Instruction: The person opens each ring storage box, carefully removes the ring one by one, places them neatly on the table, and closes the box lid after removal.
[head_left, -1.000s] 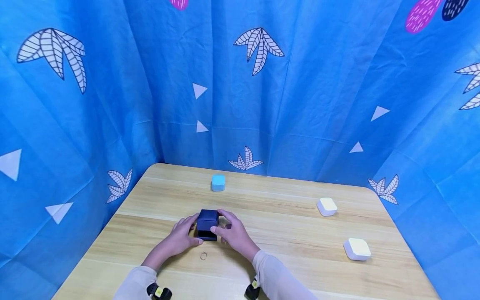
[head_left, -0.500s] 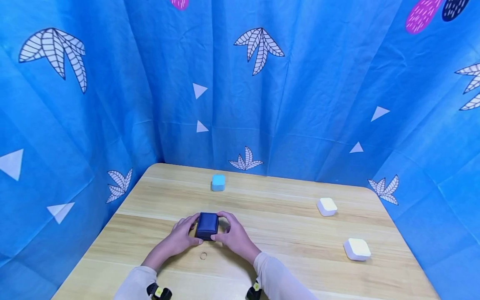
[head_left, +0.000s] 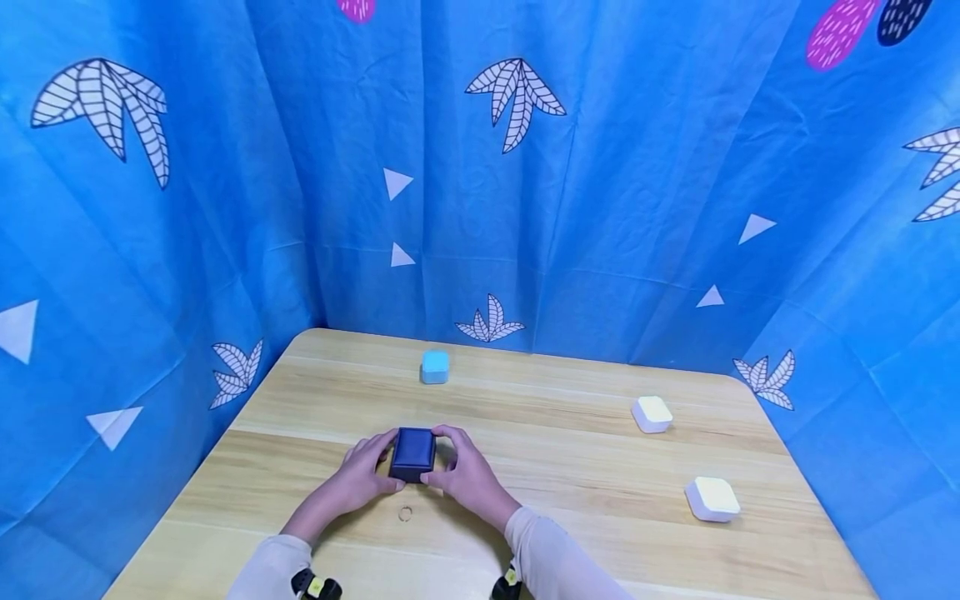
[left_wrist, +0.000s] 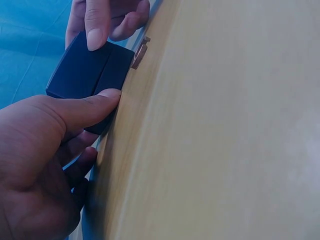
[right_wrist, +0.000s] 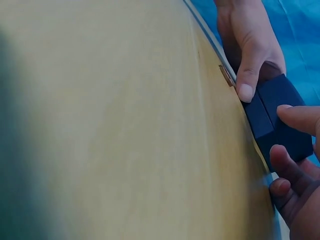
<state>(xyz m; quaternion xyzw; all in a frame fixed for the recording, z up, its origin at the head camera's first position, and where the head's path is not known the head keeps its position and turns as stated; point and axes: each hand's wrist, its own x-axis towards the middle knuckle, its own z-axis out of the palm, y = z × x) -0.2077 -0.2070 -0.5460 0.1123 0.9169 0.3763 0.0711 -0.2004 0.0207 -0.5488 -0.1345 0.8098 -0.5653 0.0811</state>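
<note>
A dark blue ring box [head_left: 412,450] stands on the wooden table with its lid down. My left hand [head_left: 356,478] holds its left side, the thumb on the lower part near the table, as the left wrist view shows. From the right, my right hand [head_left: 471,477] pinches the upper part, its thumb on the front of the lid [left_wrist: 77,67]. A thin seam between lid and base runs across the box [right_wrist: 280,117] in the right wrist view. In front of the box lies a small gold-coloured ring [head_left: 401,515], touched by neither hand.
Toward the back edge of the table [head_left: 540,467] sits a light blue block [head_left: 435,367]. Two white blocks [head_left: 652,414] stand on the right side, one nearer than the other. A blue patterned curtain [head_left: 480,192] surrounds the table's back and sides.
The ring box's lid was raised a second ago, and my right hand has swung it down shut. My left hand has kept its place on the box; the ring lies where it was.
</note>
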